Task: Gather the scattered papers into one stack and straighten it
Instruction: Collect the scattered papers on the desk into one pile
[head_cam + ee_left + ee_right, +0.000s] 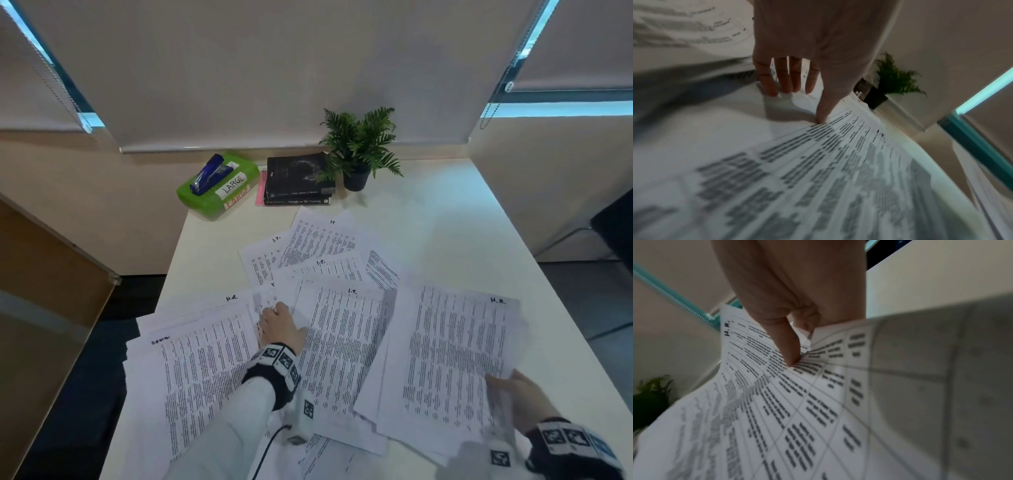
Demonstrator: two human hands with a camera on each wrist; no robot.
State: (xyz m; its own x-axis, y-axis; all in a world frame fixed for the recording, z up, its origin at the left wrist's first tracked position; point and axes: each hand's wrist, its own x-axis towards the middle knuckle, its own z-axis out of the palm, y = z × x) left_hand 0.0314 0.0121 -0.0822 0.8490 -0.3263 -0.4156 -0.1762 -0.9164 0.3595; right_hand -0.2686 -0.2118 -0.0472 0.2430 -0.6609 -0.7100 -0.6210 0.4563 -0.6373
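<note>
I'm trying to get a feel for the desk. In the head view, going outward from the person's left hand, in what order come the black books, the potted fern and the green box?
From the left hand:
1. Black books, straight ahead.
2. Green box, back left, stapler on top; too close to the books to rank firmly.
3. Potted fern, back right, farthest.

The print on the papers (342, 329) was too small and soft to read from the head view, and both wrist views smeared it with blur. The right hand (527, 401) had its fingers hidden beneath the sheet (797, 402) it pinched; only the thumb showed. The left hand (807, 48) was cut off by the frame's top edge. The titles on the spines of the black books (297, 178) could not be made out. The worktop (445, 205) ran out of frame below.
</note>
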